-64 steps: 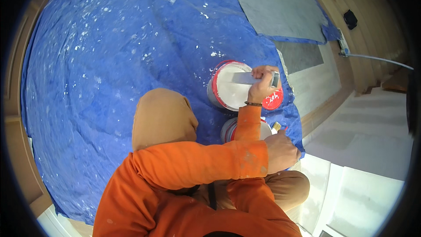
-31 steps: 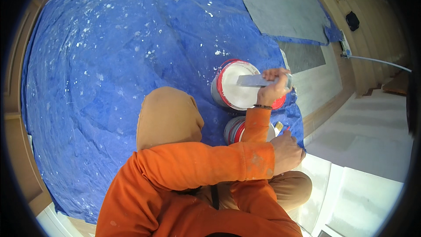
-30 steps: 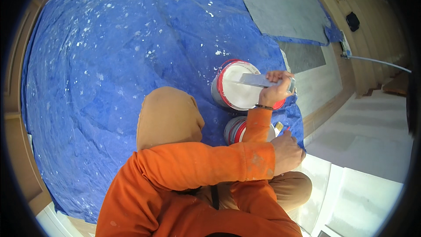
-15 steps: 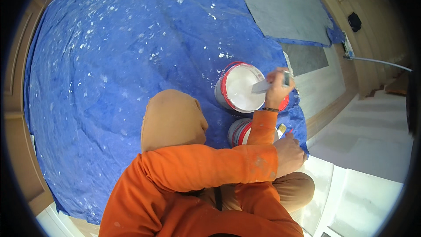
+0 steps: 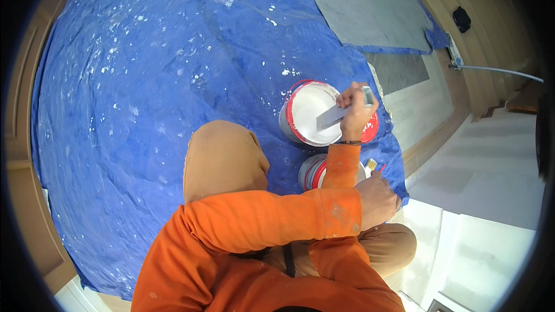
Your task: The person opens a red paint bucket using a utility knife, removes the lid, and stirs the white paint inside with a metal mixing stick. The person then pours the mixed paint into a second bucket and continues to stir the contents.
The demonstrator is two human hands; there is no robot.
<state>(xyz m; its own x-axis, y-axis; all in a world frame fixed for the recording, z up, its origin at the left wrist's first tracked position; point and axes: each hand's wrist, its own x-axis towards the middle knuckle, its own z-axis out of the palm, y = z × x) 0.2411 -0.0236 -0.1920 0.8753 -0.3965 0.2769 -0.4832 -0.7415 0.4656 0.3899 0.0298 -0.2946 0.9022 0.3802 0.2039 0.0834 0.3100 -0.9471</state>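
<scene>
In my right hand is a putty knife, its broad grey blade reaching over a bucket of white paste with a red rim. Whether the blade tip touches the paste is hard to tell. My left arm crosses over my right forearm. At its end, my left hand is closed beside a second bucket, which my sleeve partly covers. What these fingers grip is hidden. By them show a paintbrush and a thin red piece. A red lid lies behind my right wrist.
A blue plastic sheet spattered with white covers the floor. Beyond it lies a grey sheet. Wooden stairs with a dark object rise at far right, near a pale hose. Brown panelling stands left.
My right hand and the putty knife have moved slightly left, with the blade further over the bucket of white paste. My left hand stays at nearly the same place, still closed.
</scene>
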